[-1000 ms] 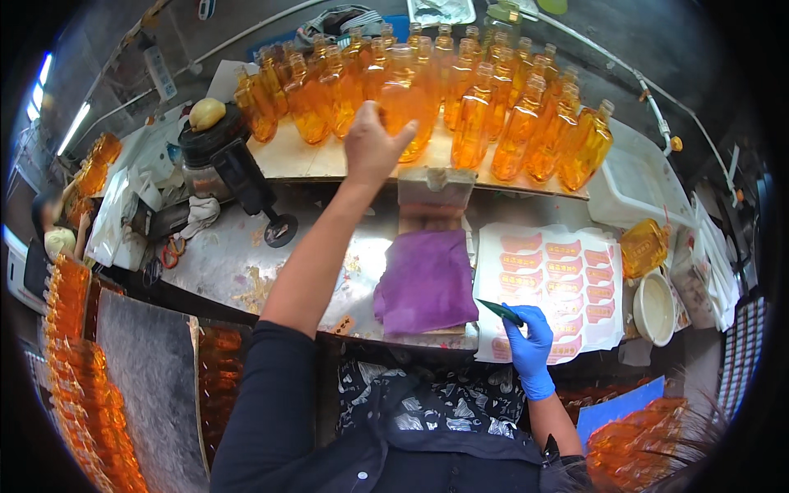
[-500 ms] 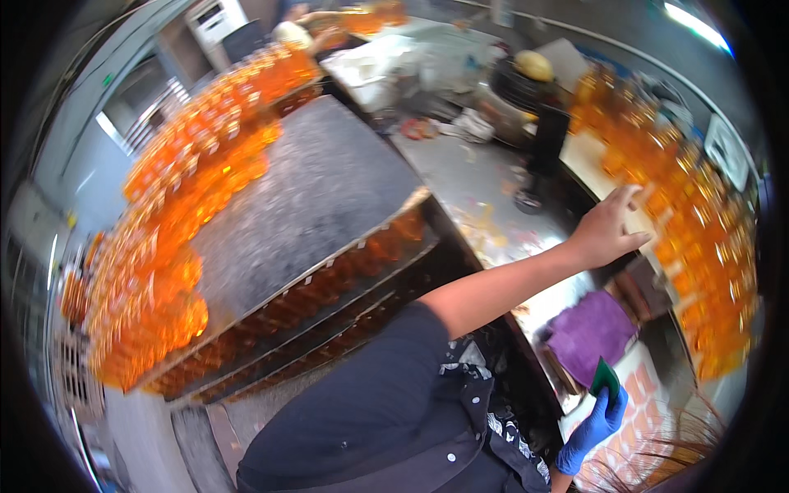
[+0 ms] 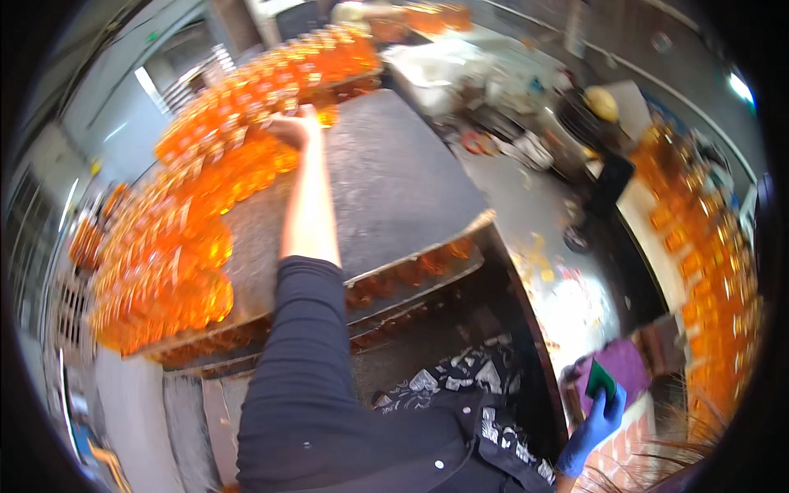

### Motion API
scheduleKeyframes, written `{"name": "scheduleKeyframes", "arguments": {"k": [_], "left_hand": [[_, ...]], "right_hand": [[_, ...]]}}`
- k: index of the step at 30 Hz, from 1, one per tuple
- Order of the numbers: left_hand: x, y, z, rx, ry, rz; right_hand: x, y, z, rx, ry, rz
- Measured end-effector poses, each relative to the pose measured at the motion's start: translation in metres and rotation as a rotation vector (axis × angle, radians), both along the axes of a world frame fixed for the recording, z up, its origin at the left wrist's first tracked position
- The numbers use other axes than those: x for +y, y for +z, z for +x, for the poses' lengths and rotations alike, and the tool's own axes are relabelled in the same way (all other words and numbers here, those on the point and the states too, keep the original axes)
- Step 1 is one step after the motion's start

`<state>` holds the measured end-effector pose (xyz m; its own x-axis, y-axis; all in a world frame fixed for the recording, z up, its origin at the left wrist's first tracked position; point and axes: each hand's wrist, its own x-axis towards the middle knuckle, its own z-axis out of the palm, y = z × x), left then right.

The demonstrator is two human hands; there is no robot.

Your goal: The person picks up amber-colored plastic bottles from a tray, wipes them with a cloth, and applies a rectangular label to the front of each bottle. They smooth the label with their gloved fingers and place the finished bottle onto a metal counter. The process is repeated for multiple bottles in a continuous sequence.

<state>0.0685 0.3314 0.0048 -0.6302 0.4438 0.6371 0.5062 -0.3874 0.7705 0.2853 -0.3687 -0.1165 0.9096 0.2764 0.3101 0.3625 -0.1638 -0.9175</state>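
My bare left hand [image 3: 297, 130] reaches out to the far left, among rows of clear orange bottles [image 3: 193, 246] standing on a dark board [image 3: 386, 164]. Its fingers are blurred and partly hidden by the bottles, so I cannot make out a grip. Low on the right, my right hand [image 3: 593, 429], in a blue glove, pinches a flat green pad [image 3: 602, 380] upright. Just behind that pad lies a purple cloth [image 3: 631, 370].
More orange bottles [image 3: 715, 304] line a pale ledge along the right. A stained metal worktop [image 3: 526, 197] lies between, with a dark round pot [image 3: 567, 123] and a yellow round object [image 3: 602, 104] at its back. White plastic bags [image 3: 436, 70] sit at the far end.
My left hand has swung from the bottles on the right across to those at the far left. My view has shifted slightly. My right hand still has the green pad.
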Motion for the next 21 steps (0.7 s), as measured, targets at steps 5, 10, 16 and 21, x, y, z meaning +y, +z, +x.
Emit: {"name": "scheduleKeyframes", "arguments": {"k": [5, 10, 16, 21], "left_hand": [[0.019, -0.015, -0.013, 0.452, 0.084, -0.575], [0.049, -0.033, -0.018, 1.318, 0.435, -0.814], [-0.037, -0.025, 0.087, 0.711, -0.334, -0.134], [-0.148, -0.022, 0.178, 0.368, -1.202, -0.038]], "right_hand": [[-0.008, 0.02, -0.001, 0.253, -0.024, 0.065], [-0.035, 0.017, -0.011, 0.782, 0.099, 0.903], [-0.144, -0.021, -0.025, 0.635, -0.395, 0.258], [-0.232, -0.034, -0.026, 0.122, -0.839, -0.021]]}}
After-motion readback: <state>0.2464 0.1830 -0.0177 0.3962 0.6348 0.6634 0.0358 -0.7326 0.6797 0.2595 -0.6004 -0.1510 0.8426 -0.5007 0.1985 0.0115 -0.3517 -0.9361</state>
